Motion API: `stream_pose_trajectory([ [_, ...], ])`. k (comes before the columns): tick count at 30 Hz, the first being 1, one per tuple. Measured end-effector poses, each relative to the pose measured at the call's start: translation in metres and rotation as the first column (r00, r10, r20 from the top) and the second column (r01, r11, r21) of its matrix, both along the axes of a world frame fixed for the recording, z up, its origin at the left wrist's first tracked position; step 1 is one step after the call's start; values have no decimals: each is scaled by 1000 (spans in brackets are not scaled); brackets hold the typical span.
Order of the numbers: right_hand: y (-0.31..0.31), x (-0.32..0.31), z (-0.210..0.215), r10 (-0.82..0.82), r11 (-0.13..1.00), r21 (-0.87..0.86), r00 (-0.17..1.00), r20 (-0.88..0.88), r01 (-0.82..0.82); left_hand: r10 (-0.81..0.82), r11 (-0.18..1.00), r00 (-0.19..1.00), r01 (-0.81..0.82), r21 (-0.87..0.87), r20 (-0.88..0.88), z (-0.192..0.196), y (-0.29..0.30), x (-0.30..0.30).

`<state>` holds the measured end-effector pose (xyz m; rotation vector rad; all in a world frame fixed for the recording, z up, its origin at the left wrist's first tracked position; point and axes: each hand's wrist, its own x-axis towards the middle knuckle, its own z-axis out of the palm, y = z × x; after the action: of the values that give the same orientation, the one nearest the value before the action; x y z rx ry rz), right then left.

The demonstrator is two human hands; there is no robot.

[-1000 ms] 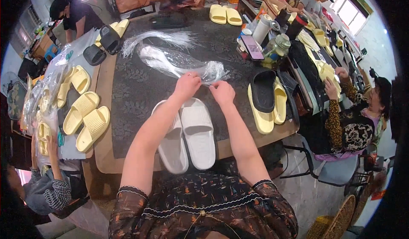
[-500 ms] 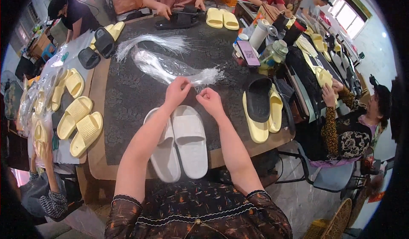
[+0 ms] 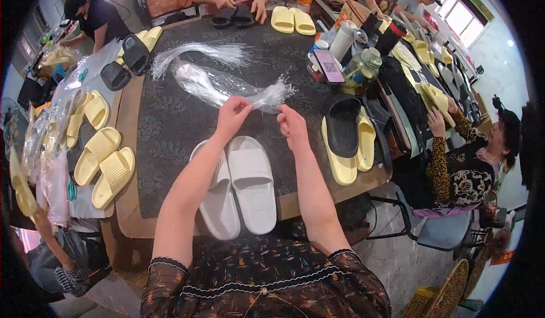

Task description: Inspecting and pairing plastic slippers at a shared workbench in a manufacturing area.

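Just beyond a pair of light grey slides (image 3: 253, 190) at the table's near edge, both my hands are closed in pinches. My left hand (image 3: 233, 117) is at the near side of a bundle of clear plastic strands (image 3: 198, 84). My right hand (image 3: 292, 127) pinches beside the bundle's frayed right end. Whatever lies between the fingertips is too thin to make out. A second bundle of clear strands (image 3: 196, 52) lies behind the first. The grey slides sit side by side, toes away from me, partly covered by my left forearm.
Yellow slides (image 3: 342, 156) with a black slide (image 3: 344, 129) on top stand at the right. Behind them are a jar (image 3: 366, 68), bottles and a phone (image 3: 328, 66). More yellow slides (image 3: 105, 167) lie left. Across the table, a person's hands (image 3: 241, 6) handle black slides (image 3: 234, 16).
My right hand has moved right and slightly away from me, widening the gap between my hands. My left hand has shifted slightly. Across the table, the black slides have been brought together.
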<state>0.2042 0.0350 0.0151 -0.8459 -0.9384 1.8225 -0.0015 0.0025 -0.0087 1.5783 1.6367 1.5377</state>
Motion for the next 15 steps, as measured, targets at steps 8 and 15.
stream_pose_trajectory([
  [8,11,-21,-16,81,997,-13,994,70,-81,-65,998,998,65,-4,-24,9,-3,6],
  [15,3,-33,-7,4,997,72,982,189,-18,-39,994,951,69,90,-306,12,-4,12],
])
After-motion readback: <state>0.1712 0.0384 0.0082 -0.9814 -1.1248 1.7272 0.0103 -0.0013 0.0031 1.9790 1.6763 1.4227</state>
